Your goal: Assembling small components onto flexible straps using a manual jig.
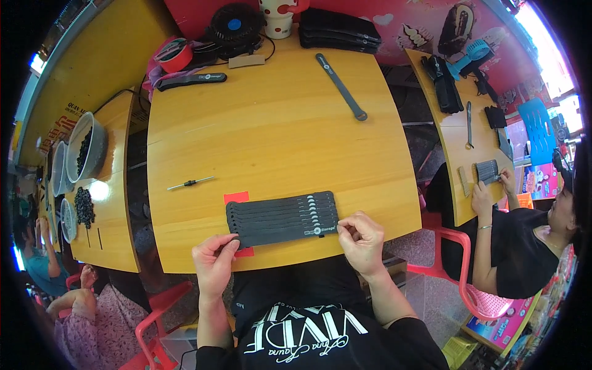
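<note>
Several black hook-and-loop straps (280, 216) lie fanned in overlapping rows near the table's front edge, their round-ended tabs at the left and a column of pale marks towards the right. My left hand (214, 256) pinches the left end of the nearest strap between thumb and fingers. At its right end my right hand (362, 240) is closed in a pinch on the same strap. Pieces of red tape (237, 197) show on the table from under the fanned straps. A single grey-black strap (341, 86) with a looped end lies farther back, to the right.
A thin metal rod (191, 183) with a black middle lies left. Along the back are a black fan (236, 28), a spotted cup (279, 18), stacked black straps (339, 34), a red tape roll (172, 55) and a cardboard strip (246, 60). Co-workers sit at both side tables.
</note>
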A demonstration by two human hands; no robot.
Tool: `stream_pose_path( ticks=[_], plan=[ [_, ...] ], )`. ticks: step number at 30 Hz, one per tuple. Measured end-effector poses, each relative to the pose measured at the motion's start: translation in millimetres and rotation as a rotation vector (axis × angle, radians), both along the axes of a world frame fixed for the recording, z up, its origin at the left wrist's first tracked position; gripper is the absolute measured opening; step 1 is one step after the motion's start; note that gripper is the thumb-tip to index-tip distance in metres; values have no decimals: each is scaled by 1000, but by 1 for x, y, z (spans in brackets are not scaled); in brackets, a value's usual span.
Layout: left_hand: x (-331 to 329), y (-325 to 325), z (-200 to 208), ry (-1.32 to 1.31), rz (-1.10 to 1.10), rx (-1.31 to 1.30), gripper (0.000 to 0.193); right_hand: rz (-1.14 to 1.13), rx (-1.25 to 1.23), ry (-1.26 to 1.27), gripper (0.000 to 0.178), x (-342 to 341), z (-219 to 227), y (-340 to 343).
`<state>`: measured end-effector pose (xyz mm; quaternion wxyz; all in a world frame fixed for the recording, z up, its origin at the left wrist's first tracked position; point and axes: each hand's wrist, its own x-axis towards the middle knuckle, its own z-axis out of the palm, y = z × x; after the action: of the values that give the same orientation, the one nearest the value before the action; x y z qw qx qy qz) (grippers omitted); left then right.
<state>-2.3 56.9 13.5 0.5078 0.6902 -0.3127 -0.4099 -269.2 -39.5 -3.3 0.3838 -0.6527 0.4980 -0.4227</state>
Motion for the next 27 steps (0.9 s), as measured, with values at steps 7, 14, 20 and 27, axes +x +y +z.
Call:
stream_pose_path(
  ticks=[7,14,20,27],
  plan=[
    [1,1,-1,-26,-4,10,11,-5,53,-8,12,0,0,1],
    [1,-1,-2,-32,-8,2,11,-22,81,-27,14,0,-1,2],
    [1,0,-3,-22,3,10,11,-23,65,-27,15,1,-3,2],
    [2,0,-2,-54,-19,11,11,-27,58,-25,16,1,-1,1]
  ],
)
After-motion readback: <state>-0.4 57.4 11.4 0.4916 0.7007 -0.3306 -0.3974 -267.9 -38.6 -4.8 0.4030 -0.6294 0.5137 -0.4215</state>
